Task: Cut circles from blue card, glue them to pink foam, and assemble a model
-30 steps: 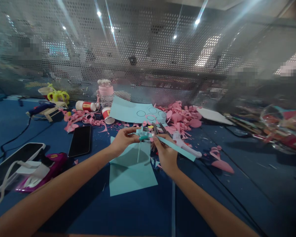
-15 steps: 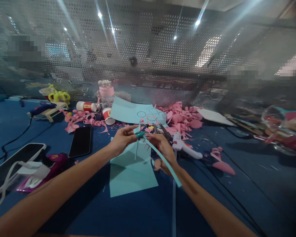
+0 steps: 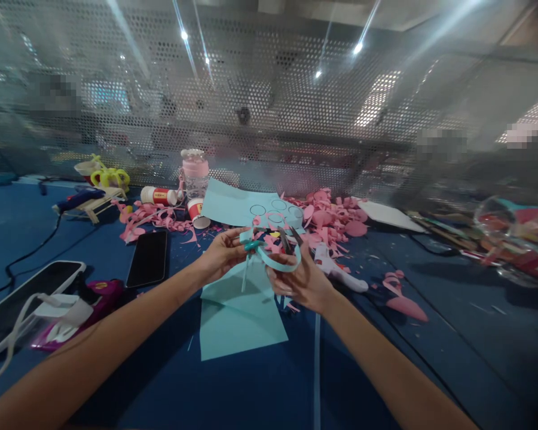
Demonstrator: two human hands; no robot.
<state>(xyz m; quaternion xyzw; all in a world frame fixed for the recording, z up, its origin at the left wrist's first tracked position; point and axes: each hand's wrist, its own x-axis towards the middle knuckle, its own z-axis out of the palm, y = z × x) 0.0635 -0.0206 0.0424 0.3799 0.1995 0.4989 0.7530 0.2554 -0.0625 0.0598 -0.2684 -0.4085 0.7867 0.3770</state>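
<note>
The teal paper piece (image 3: 251, 245) is at the center, raised above the tabletop (image 3: 260, 388), with the left hand (image 3: 222, 255) at nine o'clock; that hand's grip pinches it between thumb and fingers. A thin pale stick (image 3: 244, 278) hangs from it toward six o'clock. A light-blue strip (image 3: 273, 263) runs out of the piece toward four and bends into an upward curve along the right hand (image 3: 302, 280). That hand's fingers are curled close to the strip, though I cannot tell whether its grip pinches it.

From the teal piece, a plain light-blue sheet (image 3: 237, 328) lies at six, a larger sheet with drawn circles (image 3: 233, 203) at twelve, and dark metal blades (image 3: 286, 240) just beside the right hand, near three. Heaped pink scraps (image 3: 325, 218) sit between two and three, and a white glue gun (image 3: 345, 275) between three and four. Farther out, a black phone (image 3: 147, 260) lies near nine, a tipped paper cup (image 3: 199, 215) at ten and a pink-banded bottle (image 3: 195, 169) toward eleven.
</note>
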